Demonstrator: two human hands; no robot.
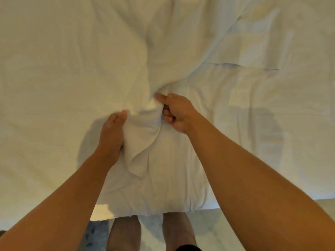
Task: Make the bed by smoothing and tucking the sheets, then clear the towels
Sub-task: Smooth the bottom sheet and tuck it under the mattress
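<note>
Both hands are gathered on one raised fold of the white duvet (163, 51) near the foot edge of the bed (27, 178), directly in front of the person standing there. The left hand (112, 136) has its thumb lying along the top of the bunched cloth, with its fingers hidden beneath the fold, so it appears to grip the cloth from the left side. The right hand (175, 112) is closed on the same ridge from the right, with curled fingers pinching fabric and the thumb pressed forward into the crease. The fold lies between the two hands, touching both, and its long axis runs away from the person, up the bed toward a deeper crease in the middle of the cover. Looser wrinkles spread to the right, where a flatter seam line (241, 66) crosses the fabric. The hands sit about equally near the ridge, the right a little farther up the bed. Judging by this, pulling toward the foot edge, along that axis, would flatten the ridge before any tucking. No towels are in view. Bare legs (125, 234) and pale floor (208, 225) show below the edge.
</note>
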